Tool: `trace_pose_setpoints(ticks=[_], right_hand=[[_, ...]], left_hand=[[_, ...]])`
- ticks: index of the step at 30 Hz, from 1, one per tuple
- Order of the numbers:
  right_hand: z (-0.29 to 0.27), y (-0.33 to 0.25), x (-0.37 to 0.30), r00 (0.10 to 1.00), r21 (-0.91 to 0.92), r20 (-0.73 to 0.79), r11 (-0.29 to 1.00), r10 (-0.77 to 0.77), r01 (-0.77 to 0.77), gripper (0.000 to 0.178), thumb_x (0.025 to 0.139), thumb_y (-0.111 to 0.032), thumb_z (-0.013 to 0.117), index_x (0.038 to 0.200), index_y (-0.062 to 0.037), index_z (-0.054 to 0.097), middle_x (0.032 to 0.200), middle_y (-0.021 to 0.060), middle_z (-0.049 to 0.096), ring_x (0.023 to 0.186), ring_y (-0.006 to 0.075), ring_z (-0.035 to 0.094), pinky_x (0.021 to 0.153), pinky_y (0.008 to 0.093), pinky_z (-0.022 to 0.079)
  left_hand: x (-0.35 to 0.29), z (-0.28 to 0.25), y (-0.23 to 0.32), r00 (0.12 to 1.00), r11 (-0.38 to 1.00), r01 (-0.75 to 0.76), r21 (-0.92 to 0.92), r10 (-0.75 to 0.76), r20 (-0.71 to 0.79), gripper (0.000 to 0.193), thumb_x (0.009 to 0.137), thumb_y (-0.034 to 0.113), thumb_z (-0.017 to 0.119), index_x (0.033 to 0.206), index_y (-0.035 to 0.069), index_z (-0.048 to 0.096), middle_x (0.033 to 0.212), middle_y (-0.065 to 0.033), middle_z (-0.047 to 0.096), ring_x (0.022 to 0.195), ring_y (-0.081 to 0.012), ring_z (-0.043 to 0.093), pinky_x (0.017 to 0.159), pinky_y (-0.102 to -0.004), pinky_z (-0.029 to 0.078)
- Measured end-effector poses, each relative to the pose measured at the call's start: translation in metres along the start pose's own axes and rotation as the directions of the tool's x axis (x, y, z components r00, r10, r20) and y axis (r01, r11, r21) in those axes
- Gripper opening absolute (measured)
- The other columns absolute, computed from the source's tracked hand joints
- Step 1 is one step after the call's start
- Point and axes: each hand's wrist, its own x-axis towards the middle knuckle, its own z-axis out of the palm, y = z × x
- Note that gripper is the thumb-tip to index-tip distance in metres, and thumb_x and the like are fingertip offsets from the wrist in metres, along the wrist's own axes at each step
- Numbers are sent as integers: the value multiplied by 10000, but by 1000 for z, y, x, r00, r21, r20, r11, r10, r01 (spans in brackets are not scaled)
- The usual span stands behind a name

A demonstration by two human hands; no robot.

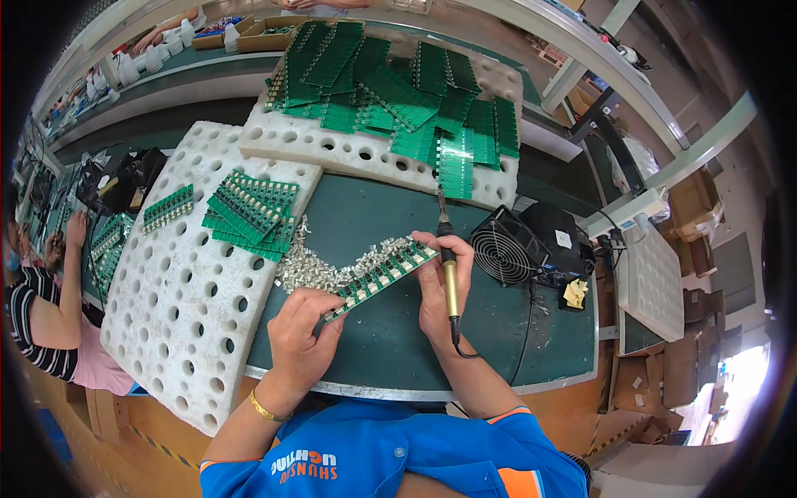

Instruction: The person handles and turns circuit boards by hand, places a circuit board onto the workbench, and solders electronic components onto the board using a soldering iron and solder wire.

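Your L hand is pinching the L end of a green PCB strip; your R hand is gripping a soldering iron, tip pointing away from you, fingers also touching the strip's R end. You're holding the PCB at a slant over the dk green worktop, w/ a pile of sm. white connectors just beyond. Stacked PCBs are lying on L foam board; blk fan is standing R.

Blue shirt – orange sleeve trim, chest lettering, button; gold-coloured bracelet
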Motion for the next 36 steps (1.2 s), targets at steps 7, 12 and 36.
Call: trace_pose_setpoints(ticks=[7,12,36], right_hand=[[-1,2,1,1000,1,13,1000,-26,26,346,981,-148,594,1217,-32,369,1242,183,572,932,124,615,785,303,570],[2,-1,-1,1000,7,4,1000,-17,17,388,971,-210,616,1227,-46,376,1244,191,571,981,145,602,833,294,531],[2,1,-1,1000,20,-18,1000,-24,24,321,975,-92,584,1204,-13,375,1203,163,575,872,141,635,774,314,584]], left_hand=[[0,-2,-1,1000,1000,11,0,-11,13,248,707,-62,741,911,54,657,841,-95,651,689,-215,651,561,-300,505],[-2,1,-6,1000,999,-24,-23,24,-5,243,730,-77,735,919,51,651,844,-76,633,622,-139,548,506,-259,414],[-2,-4,-6,999,998,-47,-30,47,-4,217,771,-65,724,948,39,655,887,-57,629,548,-54,428,453,-207,318]])
